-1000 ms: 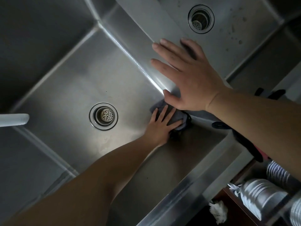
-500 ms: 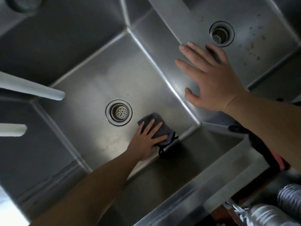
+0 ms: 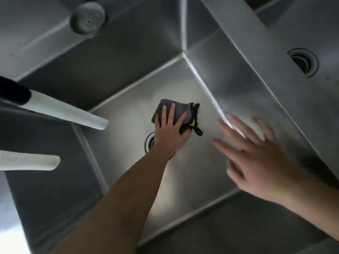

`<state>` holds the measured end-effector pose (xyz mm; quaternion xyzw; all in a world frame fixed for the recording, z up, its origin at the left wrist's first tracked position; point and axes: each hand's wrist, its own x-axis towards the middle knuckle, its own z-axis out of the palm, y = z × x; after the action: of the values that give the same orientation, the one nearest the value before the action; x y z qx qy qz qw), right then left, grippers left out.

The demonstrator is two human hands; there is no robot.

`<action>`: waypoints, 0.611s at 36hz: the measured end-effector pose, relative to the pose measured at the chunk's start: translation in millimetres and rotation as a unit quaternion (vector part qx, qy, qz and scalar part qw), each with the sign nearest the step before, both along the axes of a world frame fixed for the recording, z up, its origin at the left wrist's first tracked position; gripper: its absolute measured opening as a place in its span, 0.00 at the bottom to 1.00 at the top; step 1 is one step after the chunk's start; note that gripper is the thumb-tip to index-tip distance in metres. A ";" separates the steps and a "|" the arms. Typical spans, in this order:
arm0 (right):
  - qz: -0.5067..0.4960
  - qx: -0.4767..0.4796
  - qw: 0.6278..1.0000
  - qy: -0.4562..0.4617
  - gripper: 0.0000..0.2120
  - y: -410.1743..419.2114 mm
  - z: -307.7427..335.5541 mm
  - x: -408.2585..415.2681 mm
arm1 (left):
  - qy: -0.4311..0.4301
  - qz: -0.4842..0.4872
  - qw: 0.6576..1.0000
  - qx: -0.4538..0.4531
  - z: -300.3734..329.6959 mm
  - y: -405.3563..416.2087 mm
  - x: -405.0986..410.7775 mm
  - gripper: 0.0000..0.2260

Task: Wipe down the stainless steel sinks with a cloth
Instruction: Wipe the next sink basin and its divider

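Steel gleams dull across the sink (image 3: 128,99) floor, where a grey cloth (image 3: 176,112) with a black and yellow trim lies flat just beyond the drain (image 3: 149,142). The left hand (image 3: 169,131) presses down on it with fingers straight and spread, the wrist covering most of the drain. The right hand (image 3: 256,153), blurred, hovers open with fingers splayed near the right wall, holding nothing. Two white spouts (image 3: 69,111) jut in from the left. A second basin's drain (image 3: 303,62) shows at upper right.

To do this stroke well, I'd keep the palm flat so the whole cloth bears on the metal, run overlapping passes into the seams and corners, circle the drain ring, and tuck that loose trim under.
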<state>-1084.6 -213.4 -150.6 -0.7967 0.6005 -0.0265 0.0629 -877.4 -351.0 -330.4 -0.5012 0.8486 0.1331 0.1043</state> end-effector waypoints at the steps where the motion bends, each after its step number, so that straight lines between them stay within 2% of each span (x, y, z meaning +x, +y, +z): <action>1: -0.009 0.086 0.996 0.002 0.27 0.2 -10.0 11.4 | -0.009 0.011 1.000 0.006 -2.0 -12.0 -2.3 0.31; 4: -0.093 0.335 0.938 0.000 0.42 -10.3 -51.9 25.3 | -0.005 0.086 0.996 0.037 -6.1 -41.2 -16.1 0.33; 6: -0.153 0.400 0.904 0.010 0.49 -19.0 -82.8 23.2 | 0.010 0.143 0.989 0.042 -9.0 -57.7 -29.1 0.33; 9: -0.221 0.406 0.887 0.008 0.55 -20.7 -111.5 26.7 | 0.020 0.209 0.977 0.044 -13.6 -80.2 -46.4 0.32; 12: -0.241 0.372 0.896 -0.003 0.58 -8.0 -126.0 33.6 | 0.016 0.217 0.975 0.037 -15.7 -101.7 -61.3 0.33; 15: -0.241 0.346 0.907 -0.001 0.63 2.5 -135.0 32.3 | 0.018 0.231 0.972 0.036 -15.4 -114.9 -77.6 0.32; 22: -0.239 0.330 0.913 0.010 0.64 0.0 -134.8 33.3 | 0.028 0.231 0.972 0.032 -12.4 -128.9 -115.7 0.32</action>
<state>-1051.3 -213.4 -285.4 -0.5632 0.7482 0.1669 0.3085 -993.2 -479.9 -342.8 -0.6764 0.7076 0.1944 0.0629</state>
